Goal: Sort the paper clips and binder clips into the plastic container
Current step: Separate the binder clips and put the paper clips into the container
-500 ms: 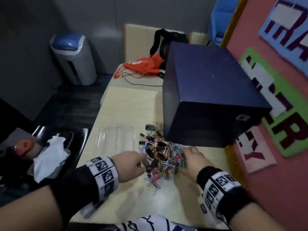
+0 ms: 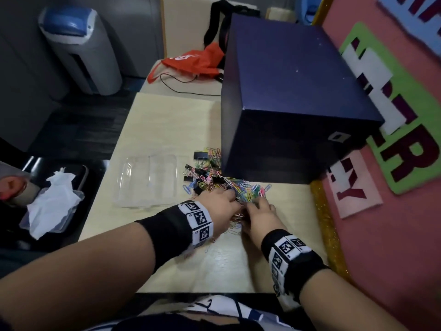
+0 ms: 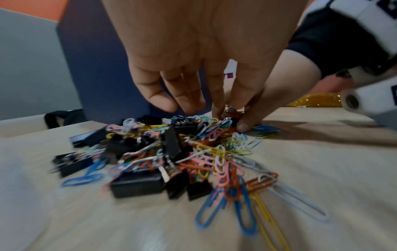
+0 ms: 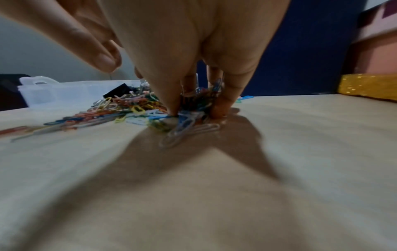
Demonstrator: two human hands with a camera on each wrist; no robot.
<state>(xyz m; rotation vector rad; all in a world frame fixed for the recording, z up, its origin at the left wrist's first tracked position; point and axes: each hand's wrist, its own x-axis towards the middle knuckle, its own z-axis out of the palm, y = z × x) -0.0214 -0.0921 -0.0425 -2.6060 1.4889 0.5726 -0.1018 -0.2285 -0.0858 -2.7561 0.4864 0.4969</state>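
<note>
Coloured paper clips (image 2: 241,187) and black binder clips (image 2: 198,155) lie mixed in one pile on the beige table (image 2: 167,130), against a dark blue box (image 2: 286,91). The clear plastic container (image 2: 133,173) stands just left of the pile. Both hands meet at the pile's near end. My left hand (image 2: 230,197) points down, and its thumb and forefinger pinch a few paper clips (image 3: 217,152). My right hand (image 2: 256,205) digs in beside it; thumb and fingers grip a bunch of paper clips (image 4: 133,108). Binder clips (image 3: 137,185) lie nearer the left wrist.
The blue box blocks the far right of the table. A pink wall with a gold glitter strip (image 2: 327,223) runs along the right edge. An orange bag (image 2: 195,60) and a cable lie at the far end. A black chair with tissue (image 2: 52,204) stands left.
Half a second ago my hands flanked the pile on either side. They have since come together at its near end, fingers now down in the clips.
</note>
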